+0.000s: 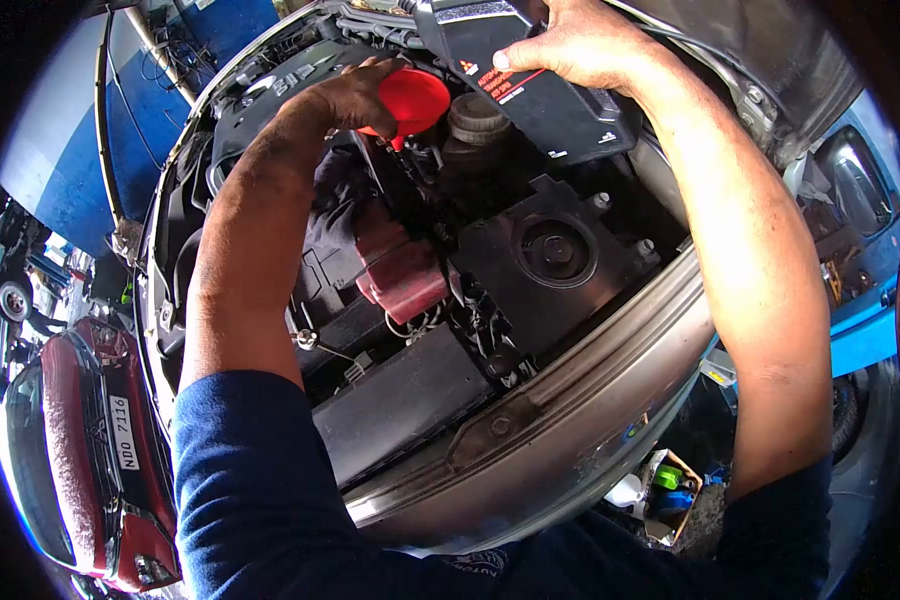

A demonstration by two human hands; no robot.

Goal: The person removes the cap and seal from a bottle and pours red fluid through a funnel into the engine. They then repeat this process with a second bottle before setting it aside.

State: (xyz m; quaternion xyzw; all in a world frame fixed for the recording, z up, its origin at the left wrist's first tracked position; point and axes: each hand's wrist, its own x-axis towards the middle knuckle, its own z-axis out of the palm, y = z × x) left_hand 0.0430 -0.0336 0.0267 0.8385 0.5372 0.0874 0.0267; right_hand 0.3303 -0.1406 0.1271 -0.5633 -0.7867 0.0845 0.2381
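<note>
Head camera view: we see the left hand (345, 95) with its fingers curled around the back of the red funnel (415, 100), holding it upright-to-tilted deep in the engine bay, just beside a round grey fitting (475, 118). The right hand (570, 45) grips the black container (555, 100) from above, fingers closed over its upper edge and thumb pressed on the labelled face; the container lies tilted, its narrow end toward the funnel. We cannot tell where the funnel stem seats, as the hand and hoses hide it, nor whether any liquid is flowing. We judge the main risk to be spillage: if the container's end drifts off the funnel mouth, or the funnel tips under the left hand, liquid would run onto the red cover (400, 270) and the black housing (550, 255) below. Both forearms are extended over the front panel edge (570, 420), so a slip of the body against that edge would shift both hands together. Room is tight: the raised hood (760, 50) lies near the right hand, and hoses crowd the left. Open room lies toward us, above the black housing.
</note>
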